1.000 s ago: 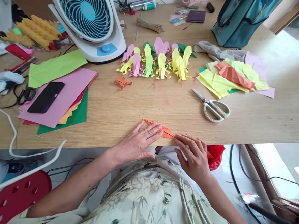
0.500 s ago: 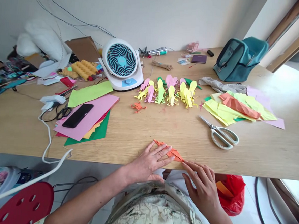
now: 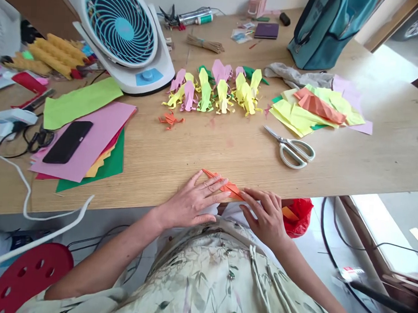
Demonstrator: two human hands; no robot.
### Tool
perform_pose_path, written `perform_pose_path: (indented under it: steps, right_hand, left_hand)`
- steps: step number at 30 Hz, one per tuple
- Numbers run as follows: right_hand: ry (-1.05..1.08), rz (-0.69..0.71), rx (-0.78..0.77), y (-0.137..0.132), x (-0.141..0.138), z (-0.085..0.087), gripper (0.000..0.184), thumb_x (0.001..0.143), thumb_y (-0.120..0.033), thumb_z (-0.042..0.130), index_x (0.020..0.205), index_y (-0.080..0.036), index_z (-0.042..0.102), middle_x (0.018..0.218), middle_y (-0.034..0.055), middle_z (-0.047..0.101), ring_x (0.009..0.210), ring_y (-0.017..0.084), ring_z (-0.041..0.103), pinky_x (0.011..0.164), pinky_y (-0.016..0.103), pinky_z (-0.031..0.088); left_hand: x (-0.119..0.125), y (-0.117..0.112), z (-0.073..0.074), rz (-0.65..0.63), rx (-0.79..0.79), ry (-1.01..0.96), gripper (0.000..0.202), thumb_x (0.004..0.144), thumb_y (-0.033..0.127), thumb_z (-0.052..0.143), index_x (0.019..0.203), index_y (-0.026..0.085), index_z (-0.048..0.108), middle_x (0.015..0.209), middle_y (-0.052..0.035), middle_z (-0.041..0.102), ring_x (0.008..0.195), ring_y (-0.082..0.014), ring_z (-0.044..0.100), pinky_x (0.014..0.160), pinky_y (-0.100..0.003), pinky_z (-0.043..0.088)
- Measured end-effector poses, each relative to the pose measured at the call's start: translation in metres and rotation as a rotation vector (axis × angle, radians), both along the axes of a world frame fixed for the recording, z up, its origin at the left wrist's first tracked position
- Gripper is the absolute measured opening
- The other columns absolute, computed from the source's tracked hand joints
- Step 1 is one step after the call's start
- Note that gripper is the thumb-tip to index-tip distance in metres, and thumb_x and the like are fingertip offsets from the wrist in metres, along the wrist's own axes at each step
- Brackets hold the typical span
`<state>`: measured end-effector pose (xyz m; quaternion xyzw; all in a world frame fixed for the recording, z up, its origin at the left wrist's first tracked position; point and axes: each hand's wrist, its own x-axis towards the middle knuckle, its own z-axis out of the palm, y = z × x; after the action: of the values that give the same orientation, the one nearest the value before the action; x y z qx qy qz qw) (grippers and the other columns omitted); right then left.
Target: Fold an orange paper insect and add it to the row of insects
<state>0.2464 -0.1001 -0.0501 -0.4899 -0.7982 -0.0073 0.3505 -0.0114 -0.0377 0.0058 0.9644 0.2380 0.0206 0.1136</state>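
Note:
A narrow strip of folded orange paper [image 3: 233, 190] lies slantwise near the table's front edge. Across its middle rests my left hand [image 3: 187, 200], open and flat, its spread fingers hiding part of the paper. The fingertips of my right hand [image 3: 268, 214] touch the paper's right end, the thumb held apart below. Beyond them sit an orange origami figure [image 3: 170, 119] and a cluster of origami figures [image 3: 222, 96] in yellow, pink and green. Scissors [image 3: 294, 151] with pale handles lie to the right, blades partly crossed.
Coloured sheets [image 3: 108, 117] with a black phone [image 3: 68, 142] on top lie at left, near a white fan [image 3: 121, 28]. Folded paper pieces [image 3: 296, 115] are heaped at right, before a teal bag [image 3: 320, 36]. A red plastic bag [image 3: 299, 223] hangs below the table edge.
The camera view has tilted downward and shifted, so the table things appear higher and farther left. Both hands stay on the orange paper with nearly the same pose.

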Motion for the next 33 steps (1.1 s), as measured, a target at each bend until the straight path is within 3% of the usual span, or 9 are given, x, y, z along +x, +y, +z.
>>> perform_pose_path:
  steps: [4,9,14,21,26,33]
  right_hand:
    - [0.024,0.018,0.016,0.002,0.002,0.001,0.038,0.088,-0.014,0.066,0.125,-0.025,0.061,0.115,0.0076,0.070,0.099,0.021,0.062,0.087,0.038,0.044]
    - [0.006,0.047,0.037,0.005,0.002,0.005,0.038,0.087,-0.012,0.066,0.122,-0.027,0.062,0.111,0.0041,0.072,0.101,0.020,0.063,0.087,0.037,0.043]
    - [-0.044,0.065,0.046,0.005,0.000,0.007,0.038,0.088,-0.011,0.065,0.122,-0.027,0.063,0.109,0.0033,0.073,0.096,0.019,0.062,0.084,0.036,0.043]
    - [-0.033,0.068,0.041,0.005,0.001,0.005,0.044,0.087,-0.010,0.066,0.127,-0.027,0.060,0.109,0.0036,0.073,0.096,0.019,0.062,0.083,0.035,0.043]
    - [-0.044,0.079,0.042,0.005,0.001,0.003,0.049,0.088,-0.010,0.064,0.133,-0.030,0.058,0.109,0.0033,0.072,0.096,0.019,0.061,0.083,0.035,0.043]
    - [-0.045,0.115,0.053,0.002,-0.006,0.000,0.046,0.089,-0.010,0.063,0.131,-0.027,0.059,0.104,0.0047,0.071,0.090,0.019,0.060,0.081,0.035,0.044]
  left_hand:
    - [-0.001,0.000,-0.003,0.000,-0.005,-0.033,0.071,0.098,0.040,0.049,0.157,0.017,0.018,0.160,-0.0142,0.030,0.151,-0.0263,0.025,0.123,-0.057,0.010]
    - [0.003,0.008,0.000,-0.009,0.032,-0.045,0.068,0.097,0.042,0.051,0.156,0.018,0.025,0.161,-0.0137,0.030,0.151,-0.0280,0.023,0.122,-0.055,0.016]
    - [0.008,0.016,0.002,-0.059,0.020,-0.094,0.065,0.098,0.042,0.051,0.154,0.018,0.030,0.157,-0.0128,0.038,0.148,-0.0239,0.033,0.120,-0.043,0.028]
    - [0.013,0.001,-0.002,0.043,0.065,0.003,0.070,0.099,0.044,0.046,0.157,0.017,0.020,0.161,-0.0111,0.032,0.151,-0.0263,0.025,0.120,-0.044,0.025]
    - [0.010,0.003,-0.006,0.015,0.049,-0.021,0.064,0.099,0.034,0.046,0.157,0.018,0.022,0.161,-0.0105,0.031,0.151,-0.0247,0.025,0.122,-0.044,0.022]
    - [0.001,0.014,0.001,-0.070,-0.009,-0.052,0.065,0.099,0.036,0.048,0.157,0.021,0.023,0.160,-0.0097,0.033,0.152,-0.0220,0.023,0.123,-0.042,0.022]
